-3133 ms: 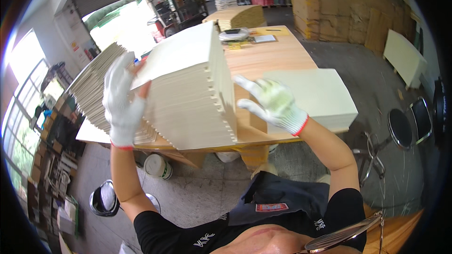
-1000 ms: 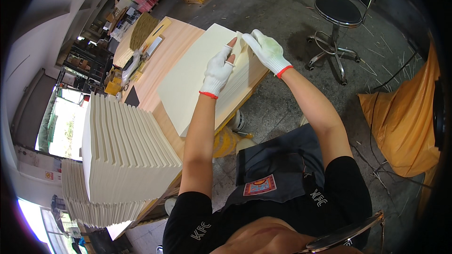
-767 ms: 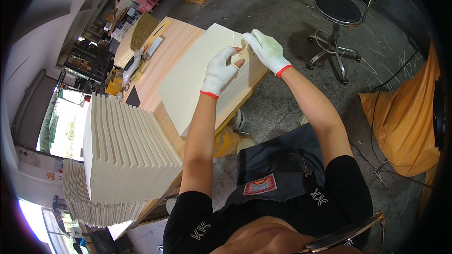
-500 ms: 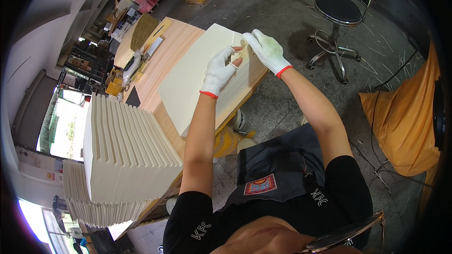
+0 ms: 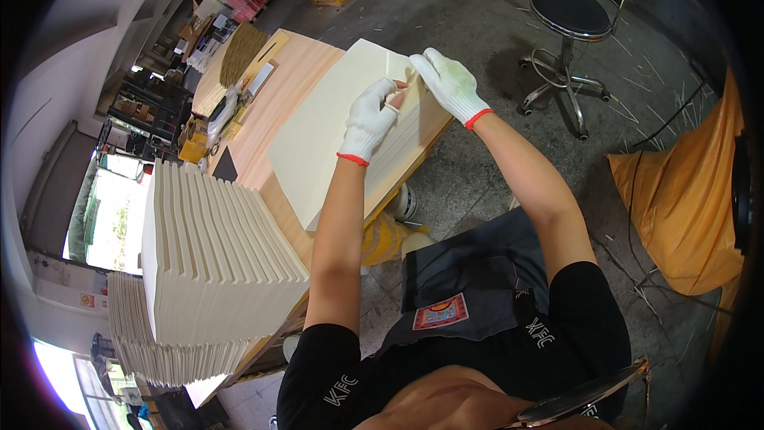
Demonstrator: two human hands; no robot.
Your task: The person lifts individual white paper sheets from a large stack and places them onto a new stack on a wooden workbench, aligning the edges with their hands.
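A stack of cream sheets point(image 5: 326, 131), like thick paper or thin board, lies on the wooden table. My left hand point(image 5: 370, 121), in a white knitted glove with bare thumb and fingertip, is bent over its right edge. The fingers are closed on the sheet edges near the far right corner. At that same corner my right hand point(image 5: 450, 86), in a white glove with a greenish stain, holds the slightly lifted edges with fingers fairly straight. Its thumb side faces my left hand; the exact grip is partly hidden.
A tall stack of cream sheets in staggered bundles point(image 5: 215, 263) stands at the table's near left. Tools and a yellow box point(image 5: 193, 139) sit along the wooden table's point(image 5: 306, 60) far left side. A black swivel chair point(image 5: 569, 12) and an orange sheet point(image 5: 676, 215) are to the right.
My left thumb and fingertip have shifted slightly and drawn in at the sheet edges. My right hand has barely moved.
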